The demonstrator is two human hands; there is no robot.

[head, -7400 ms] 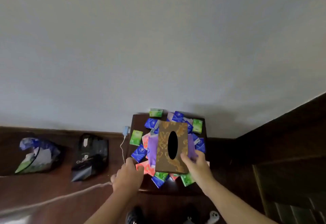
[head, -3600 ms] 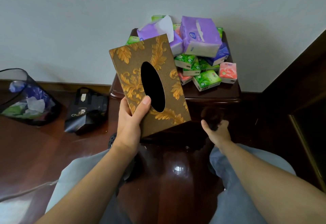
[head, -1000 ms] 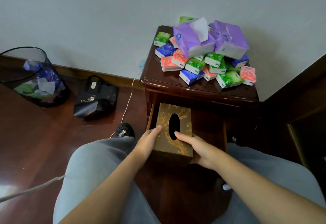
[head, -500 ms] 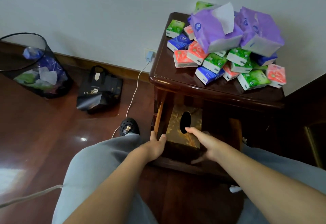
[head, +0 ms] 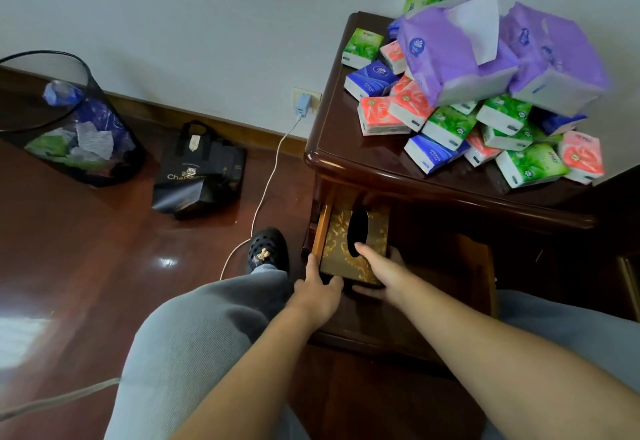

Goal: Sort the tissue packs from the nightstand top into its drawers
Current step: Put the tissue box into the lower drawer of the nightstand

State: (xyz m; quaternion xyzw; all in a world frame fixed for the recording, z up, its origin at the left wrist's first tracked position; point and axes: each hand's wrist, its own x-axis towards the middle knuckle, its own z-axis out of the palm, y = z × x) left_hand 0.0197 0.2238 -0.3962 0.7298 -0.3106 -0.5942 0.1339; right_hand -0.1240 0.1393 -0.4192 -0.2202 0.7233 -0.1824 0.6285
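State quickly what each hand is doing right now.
Left hand: holds the gold tissue box at its near left corner.
Right hand: fingers lie straight on the box top.

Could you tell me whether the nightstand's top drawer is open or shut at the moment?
Open: the drawer is pulled out below the nightstand top, with the gold tissue box lying inside it.

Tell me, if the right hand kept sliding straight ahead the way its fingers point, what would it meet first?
Probably the dark oval slot in the gold tissue box: the right hand lies on the lid, fingertips at the opening's near edge. Depth is hard to judge.
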